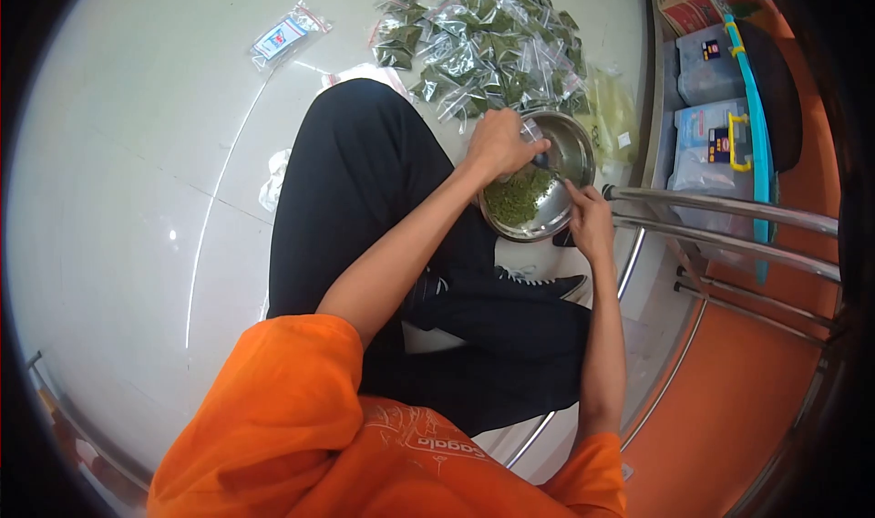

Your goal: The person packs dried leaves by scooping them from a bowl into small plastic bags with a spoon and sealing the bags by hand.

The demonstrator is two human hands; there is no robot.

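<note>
A round metal bowl [576, 139] sits by my bent legs with crumbled green dried leaf [515, 199] in its lower left part. Over the bowl's left rim, my left hand [499, 144] is closed on a small clear plastic bag [531, 131], partly hidden by the fingers. From the right, my right hand [592, 222] grips a metal spoon [559, 175], whose tip is near the bag. What the spoon carries is too small to make out. Beyond the bowl lies a heap of filled clear bags [497, 39] with green contents.
A pack of unused bags [287, 36] lies on the tiled floor at the upper left. A yellowish plastic bag [612, 117] is right of the bowl. Metal tube legs [729, 206] and clear storage boxes [711, 144] stand to the right. White crumpled tissue [273, 181] is beside my knee.
</note>
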